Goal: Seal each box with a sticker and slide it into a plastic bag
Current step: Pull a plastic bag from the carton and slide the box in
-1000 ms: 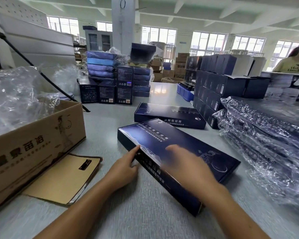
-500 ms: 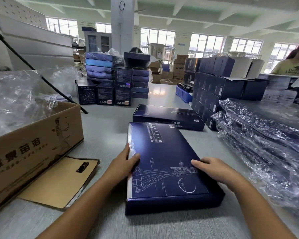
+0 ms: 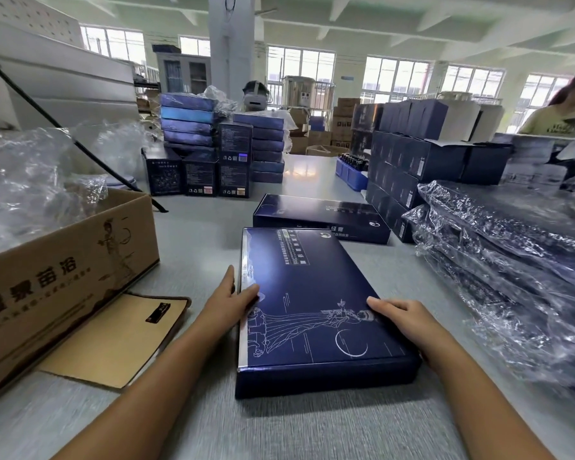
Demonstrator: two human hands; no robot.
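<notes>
A flat dark blue box (image 3: 312,293) with a white line drawing lies lengthwise on the grey table (image 3: 196,254) in front of me. My left hand (image 3: 228,302) holds its left edge, thumb on the lid and fingers along the side. At the right edge my right hand (image 3: 409,318) grips the box, fingers curled over the lid. A second flat blue box (image 3: 322,217) lies crosswise just behind it. Bagged boxes in clear plastic (image 3: 512,260) are stacked at the right. No sticker is visible.
An open cardboard carton (image 3: 63,277) holding crumpled plastic stands at the left, a brown card sheet (image 3: 120,336) beside it. Stacks of blue boxes (image 3: 213,154) fill the back and right. Two people are behind the stacks.
The box has been turned from a diagonal to lie straight, lengthwise toward me. Both hands moved from its near corner to its two long sides.
</notes>
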